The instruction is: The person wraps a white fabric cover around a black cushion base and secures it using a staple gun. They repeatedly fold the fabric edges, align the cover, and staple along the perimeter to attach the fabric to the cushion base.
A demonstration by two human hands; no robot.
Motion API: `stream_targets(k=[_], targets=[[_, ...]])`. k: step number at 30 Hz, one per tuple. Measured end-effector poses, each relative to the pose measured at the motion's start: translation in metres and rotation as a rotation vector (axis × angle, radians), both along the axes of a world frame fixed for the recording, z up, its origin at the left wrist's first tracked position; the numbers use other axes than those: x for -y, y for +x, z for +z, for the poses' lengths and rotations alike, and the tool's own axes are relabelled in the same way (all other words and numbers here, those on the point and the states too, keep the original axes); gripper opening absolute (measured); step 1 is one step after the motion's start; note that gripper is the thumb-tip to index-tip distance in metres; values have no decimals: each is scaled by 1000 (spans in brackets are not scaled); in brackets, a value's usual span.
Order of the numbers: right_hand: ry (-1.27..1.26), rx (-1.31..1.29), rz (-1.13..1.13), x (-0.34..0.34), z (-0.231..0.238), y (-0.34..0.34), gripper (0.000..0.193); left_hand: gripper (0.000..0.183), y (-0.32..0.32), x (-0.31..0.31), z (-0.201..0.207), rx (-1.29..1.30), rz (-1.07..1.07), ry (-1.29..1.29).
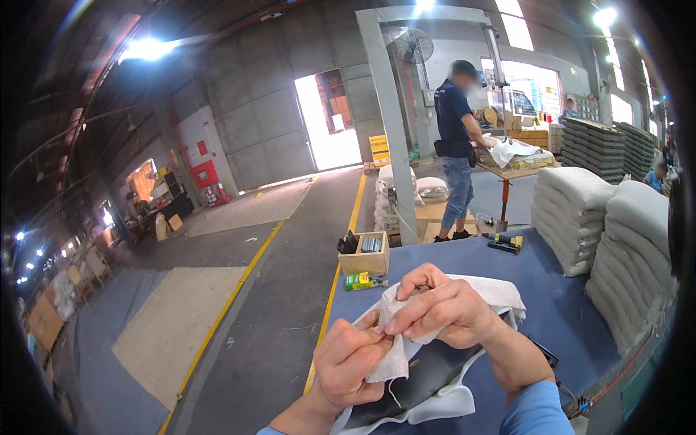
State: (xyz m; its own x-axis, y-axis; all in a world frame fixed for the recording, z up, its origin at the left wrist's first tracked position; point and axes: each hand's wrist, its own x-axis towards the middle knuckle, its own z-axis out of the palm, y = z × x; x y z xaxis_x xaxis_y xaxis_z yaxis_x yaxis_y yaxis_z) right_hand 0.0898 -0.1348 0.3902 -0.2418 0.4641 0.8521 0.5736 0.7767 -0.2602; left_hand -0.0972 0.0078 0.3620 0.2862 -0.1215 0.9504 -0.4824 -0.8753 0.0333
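My left hand [351, 360] pinches the edge of a white cloth cover [395, 367] near the front of the blue table. Meeting it fingertip to fingertip, my right hand [451, 310] grips the same cloth from the right, its fingers bent over the fold. A loose thread hangs from the cloth. Beneath both hands lies a smooth dark panel [428, 371], with white cloth showing around its edges. Whatever is between my fingertips besides cloth is hidden.
On the blue table [464, 255] stand a wooden box of staples [365, 254], a green-yellow packet [360, 281] and a yellow-black staple gun [507, 241]. Stacks of white cushions [569, 217] rise at right. Past the table, a person [455, 138] handles white cloth at another bench.
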Motion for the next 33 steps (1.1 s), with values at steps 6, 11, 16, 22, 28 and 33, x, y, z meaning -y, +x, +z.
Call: stream_targets(k=[6, 11, 16, 22, 28, 33], targets=[[48, 26, -62, -1, -5, 2, 10, 30, 3, 3, 1, -30, -9, -64], [55, 46, -125, 3, -5, 2, 11, 36, -2, -1, 5, -229, -275, -361], [80, 52, -160, 7, -7, 2, 11, 36, -1, 1, 22, -337, -462, -651], [135, 40, -224, 9, -16, 5, 11, 34, 16, 4, 29, -404, -177, -429], [282, 60, -260, 7, -25, 1, 7, 28, 13, 14, 33, -422, -142, -513], [289, 69, -296, 7, -24, -3, 11, 25, 15, 8, 27, -318, 33, -343]])
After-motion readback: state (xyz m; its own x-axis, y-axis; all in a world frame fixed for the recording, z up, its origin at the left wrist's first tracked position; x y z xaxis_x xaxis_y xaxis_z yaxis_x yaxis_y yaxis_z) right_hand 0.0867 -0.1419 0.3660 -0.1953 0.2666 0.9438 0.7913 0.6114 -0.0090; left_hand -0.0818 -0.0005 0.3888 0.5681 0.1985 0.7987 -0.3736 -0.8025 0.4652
